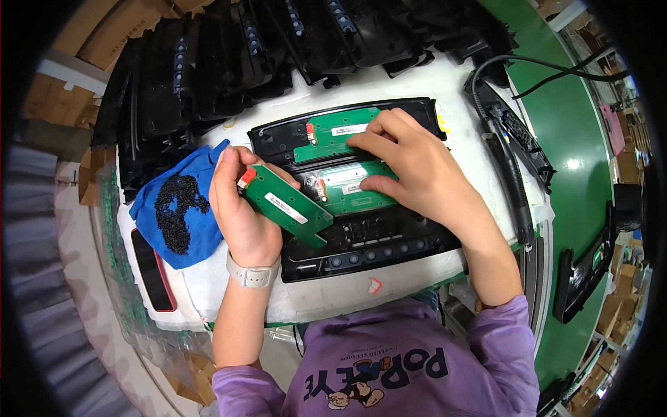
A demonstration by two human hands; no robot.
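A green circuit board (285, 208) with a white label and a red-and-white connector rests tilted in my left hand (240, 208), closed around its edge. The wrist below wears a pale watch band. My right hand (417, 156) is over two black plastic panels, thumb and index finger apart. Its index fingertip is at a second circuit board (326, 142), lying in the far panel (274, 142). The thumb is at a third circuit board (347, 200), on the near panel (375, 250), which has a row of round grey buttons. Whether those fingertips press the boards I cannot tell.
Left of the panels, a blue cloth (149, 198) holds a heap of small black screws or pellets (180, 215). Beside it lies a red-edged phone (154, 274). More black panels (229, 55) stand along the back. A black corded tool (511, 181) is at the right.
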